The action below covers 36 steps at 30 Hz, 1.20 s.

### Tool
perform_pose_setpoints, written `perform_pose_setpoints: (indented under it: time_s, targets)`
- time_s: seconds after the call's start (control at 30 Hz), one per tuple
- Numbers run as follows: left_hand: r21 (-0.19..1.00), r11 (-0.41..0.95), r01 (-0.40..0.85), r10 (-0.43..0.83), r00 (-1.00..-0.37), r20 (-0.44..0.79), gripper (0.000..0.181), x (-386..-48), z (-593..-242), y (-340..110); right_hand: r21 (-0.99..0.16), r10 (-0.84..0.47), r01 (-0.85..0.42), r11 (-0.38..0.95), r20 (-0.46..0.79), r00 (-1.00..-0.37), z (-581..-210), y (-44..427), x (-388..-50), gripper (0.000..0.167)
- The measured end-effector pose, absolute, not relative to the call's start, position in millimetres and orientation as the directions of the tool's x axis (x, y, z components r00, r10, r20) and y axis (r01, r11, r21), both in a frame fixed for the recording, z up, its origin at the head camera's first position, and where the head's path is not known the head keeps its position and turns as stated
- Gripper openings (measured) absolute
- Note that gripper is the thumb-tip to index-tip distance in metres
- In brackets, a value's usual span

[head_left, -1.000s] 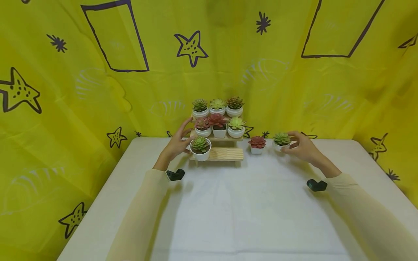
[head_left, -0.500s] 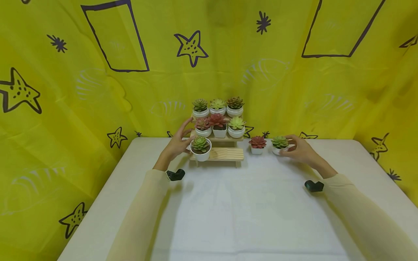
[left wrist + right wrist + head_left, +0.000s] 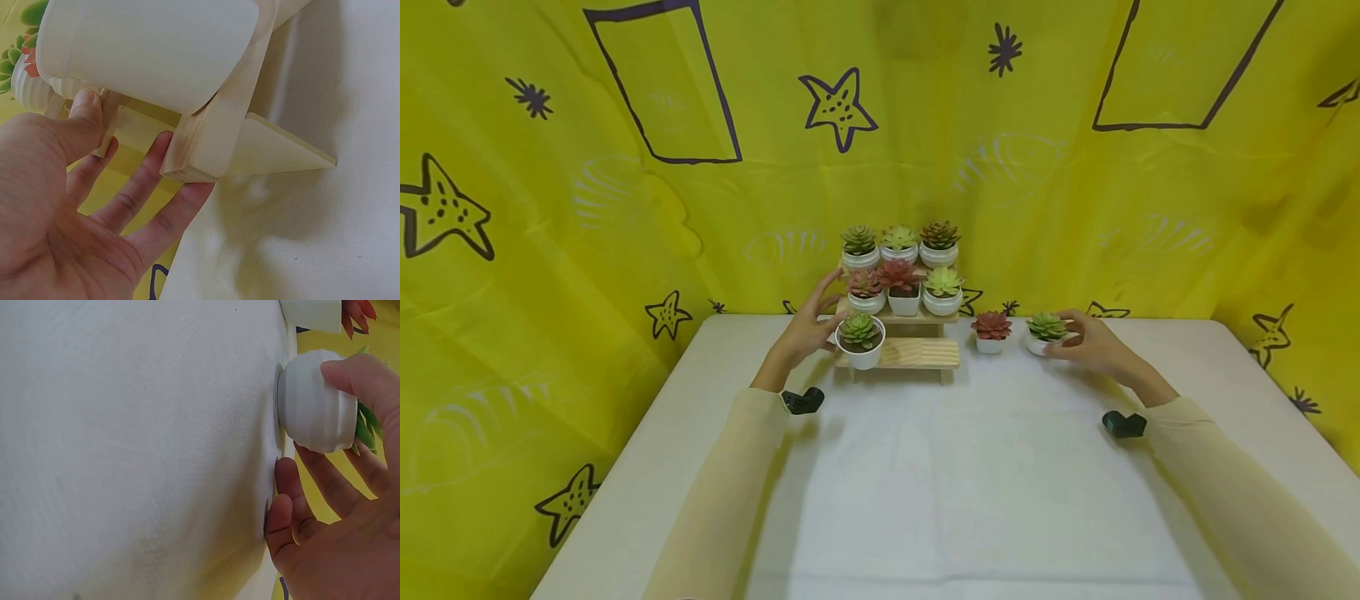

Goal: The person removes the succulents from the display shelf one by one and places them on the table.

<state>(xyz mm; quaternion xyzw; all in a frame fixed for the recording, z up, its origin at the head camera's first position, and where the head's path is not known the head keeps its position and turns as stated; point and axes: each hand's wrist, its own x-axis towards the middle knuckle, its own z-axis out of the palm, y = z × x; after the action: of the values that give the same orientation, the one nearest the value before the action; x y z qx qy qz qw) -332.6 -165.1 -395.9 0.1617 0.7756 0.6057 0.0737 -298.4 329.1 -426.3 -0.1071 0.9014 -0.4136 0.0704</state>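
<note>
A three-tier wooden stand (image 3: 917, 353) bears potted succulents. My left hand (image 3: 805, 333) is at its left side; in the left wrist view, spread fingers touch the end of the lowest board (image 3: 209, 150), and the thumb lies by the board behind. A white pot with a green succulent (image 3: 861, 343) stands at the left of the lowest tier, beside that hand. To the right of the stand, my right hand (image 3: 1097, 346) holds a ribbed white pot (image 3: 315, 403) with a green succulent (image 3: 1047, 326), thumb on its near side and fingers beyond, its base at the tabletop.
A red succulent (image 3: 991, 327) in a square white pot stands between the stand and the held pot. Three pots line the top tier and three the middle tier. The white table (image 3: 985, 483) meets a yellow patterned curtain (image 3: 925, 108) at the back.
Over the last second my right hand has moved slightly left and nearer with the green succulent's pot, which sits a little lower. My left hand and the stand have stayed in place.
</note>
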Motion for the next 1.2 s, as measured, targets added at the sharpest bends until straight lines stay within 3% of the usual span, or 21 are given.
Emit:
perform_pose_setpoints:
  time_s: [0.77,1.2]
  targets:
    - [0.962,0.22,0.161,0.335,-0.939,0.08,0.076,-331,-394,-164,-0.764,-0.255,-0.121,0.634,-0.059,-0.965,-425,331,-300,0.081]
    - [0.96,0.218,0.176,0.336,-0.937,0.096,0.075,-331,-395,-164,-0.685,-0.322,-0.157,0.711,-0.12,-0.939,-406,329,-297,0.09]
